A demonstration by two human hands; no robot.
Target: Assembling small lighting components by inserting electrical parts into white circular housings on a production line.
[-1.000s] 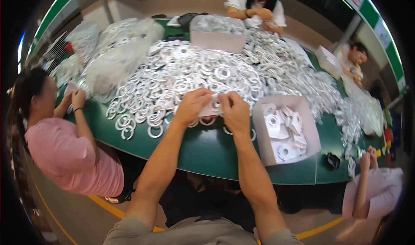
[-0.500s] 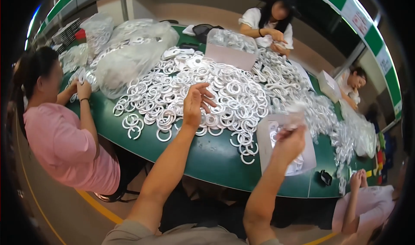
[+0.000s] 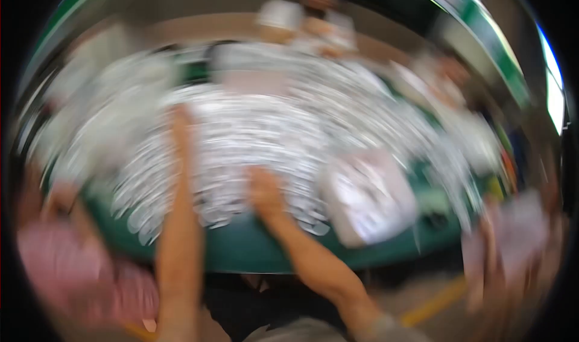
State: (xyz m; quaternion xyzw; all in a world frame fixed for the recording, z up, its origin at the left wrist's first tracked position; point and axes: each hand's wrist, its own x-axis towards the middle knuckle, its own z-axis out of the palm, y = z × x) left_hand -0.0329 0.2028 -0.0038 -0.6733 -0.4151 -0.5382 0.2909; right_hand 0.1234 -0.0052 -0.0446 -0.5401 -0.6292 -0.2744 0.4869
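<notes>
A broad pile of white plastic rings [image 3: 259,131], many of them open C shapes, spreads over the green table [image 3: 241,245]. My left hand [image 3: 183,117] reaches into the far left part of the pile, its fingers smeared by motion. Over the near middle of the rings is my right hand [image 3: 263,188], also blurred; whether it holds anything cannot be made out. To its right stands a pale open box [image 3: 401,200] with white and clear pieces inside.
Behind the rings stands another pale bin [image 3: 256,81]. Clear bags [image 3: 117,101] bulge at the left. Coiled white cables and clear packets [image 3: 386,122] run along the right. Co-workers sit around: a pink top [image 3: 66,266] at the left, others across and at the right.
The view has swung right and blurred. My right hand has left the box and moved left to the rings, without the clear packet seen before. My left hand has moved farther left.
</notes>
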